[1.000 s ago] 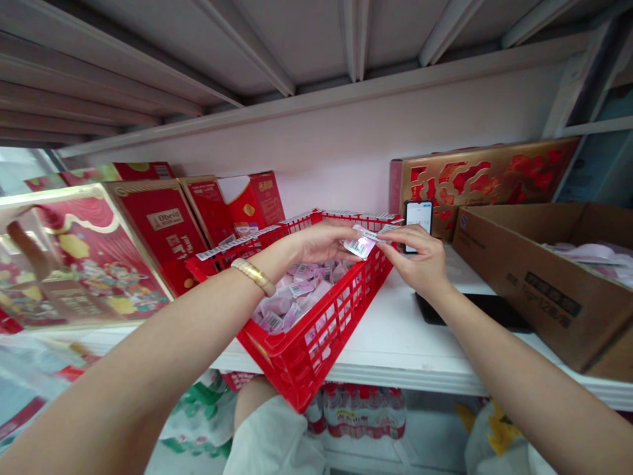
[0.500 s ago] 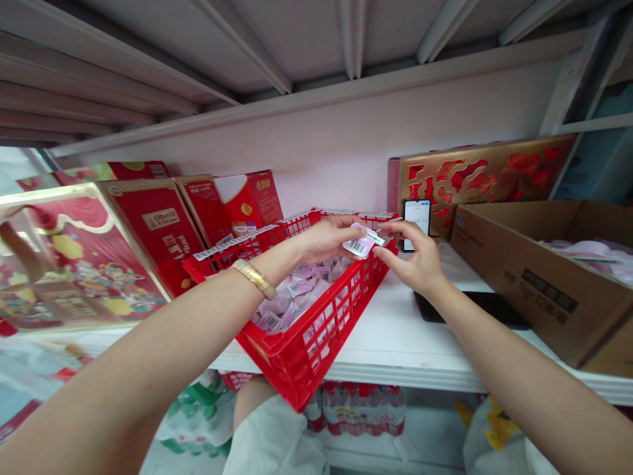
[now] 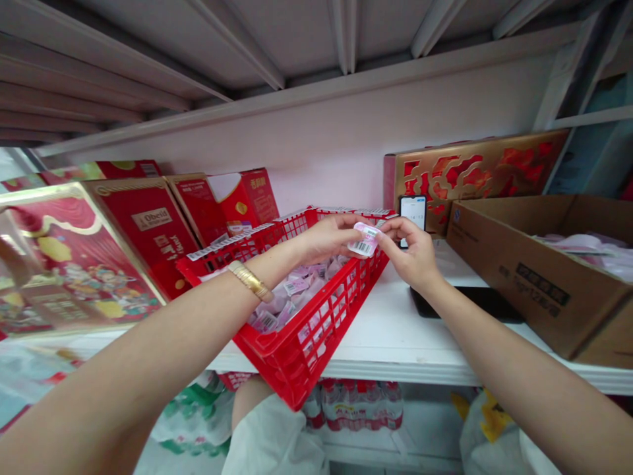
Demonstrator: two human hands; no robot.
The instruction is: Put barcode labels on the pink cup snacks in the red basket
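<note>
Currently, in the head view, the only one, the person's left hand (image 3: 329,239) pinches a small pink packet (image 3: 363,243) between thumb and fingers, its barcode turned toward the camera. The right hand (image 3: 415,256) meets the packet's right edge with thumb and forefinger; whether it truly grips or only touches cannot be told. The packet is held up just above the far right part of a red basket's rim (image 3: 287,343), not down among the many similar packets (image 3: 297,286) inside.

Strips of barcode labels (image 3: 230,241) lie along the basket's left and back rims, and a narrow pale strip shows on the upper part of the held packet. The step in hand thus looks like fixing or smoothing a label on this packet. The next move seems to call for a steady left pinch and a light, flat press from the right fingertips, so that the strip sits without creasing.

Behind the right hand a phone (image 3: 413,211) stands upright. A cardboard box (image 3: 482,251) sits to its right, and the basket's near corner juts past the front edge of the white shelf (image 3: 376,343).
</note>
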